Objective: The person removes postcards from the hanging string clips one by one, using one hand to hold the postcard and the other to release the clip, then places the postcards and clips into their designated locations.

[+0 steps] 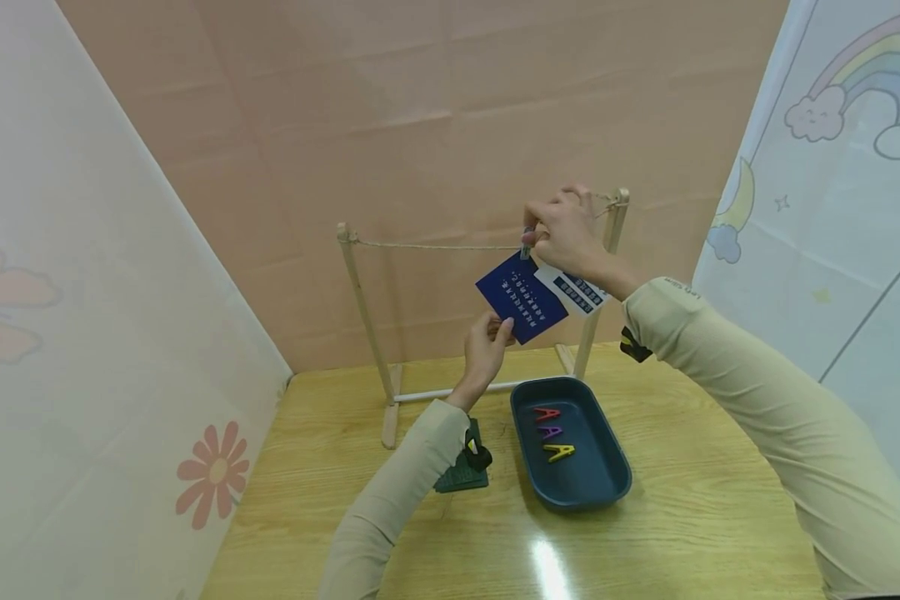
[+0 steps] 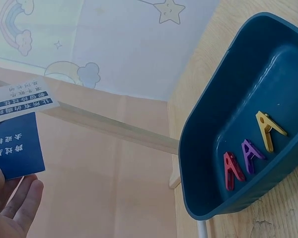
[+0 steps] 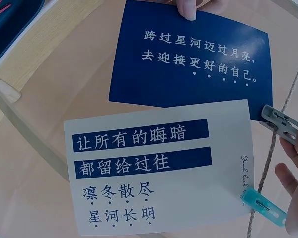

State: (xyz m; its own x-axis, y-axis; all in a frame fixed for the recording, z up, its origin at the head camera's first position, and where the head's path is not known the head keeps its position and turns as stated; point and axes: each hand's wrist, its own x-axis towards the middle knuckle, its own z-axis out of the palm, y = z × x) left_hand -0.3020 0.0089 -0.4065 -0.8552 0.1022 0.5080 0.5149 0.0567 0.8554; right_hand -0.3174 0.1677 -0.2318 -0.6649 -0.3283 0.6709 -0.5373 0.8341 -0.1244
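Note:
My left hand [image 1: 486, 354] pinches the lower edge of a dark blue card [image 1: 521, 296] with white writing. At the card's upper corner, my right hand [image 1: 566, 235] pinches a grey clothespin [image 3: 282, 123], whose jaws are at the corner and the string [image 1: 435, 247]. Beside it a white card [image 3: 159, 173] with blue bands hangs from the string by a teal clothespin [image 3: 264, 207]. In the head view my right hand partly covers this white card. The left wrist view shows my left fingers [image 2: 27, 203] at the blue card's edge.
A wooden frame [image 1: 363, 312] carries the string between two posts. In front stands a dark blue tray [image 1: 585, 492] with red [image 1: 547, 413], purple [image 1: 550, 432] and yellow [image 1: 559, 452] clothespins. A green object [image 1: 461, 477] lies partly under my left forearm. Printed sheets wall both sides.

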